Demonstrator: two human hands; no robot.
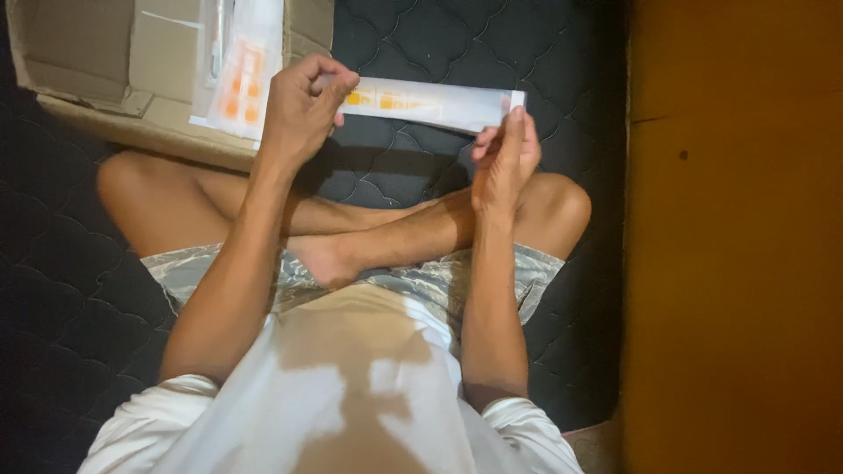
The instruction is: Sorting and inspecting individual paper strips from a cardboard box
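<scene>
- Cardboard box (pixel 105 79), open, sat at far left on the dark quilted mattress (pixel 395 53), more pouches inside.
- Left hand (pixel 303 110) was closed, pinching the long white pouch (pixel 430 101) at its left end.
- Pouch looked light, thin and floppy; best held by the ends.
- Right hand (pixel 505 158) pinched its right end; pouch spanned between the hands above the crossed legs (pixel 369 228).

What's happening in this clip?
A person sits cross-legged on a dark quilted mattress, holding a long white packet with orange markings stretched between both hands. The left hand pinches one end, the right hand the other. An open cardboard box with similar packets sits just beyond the left knee.
</scene>
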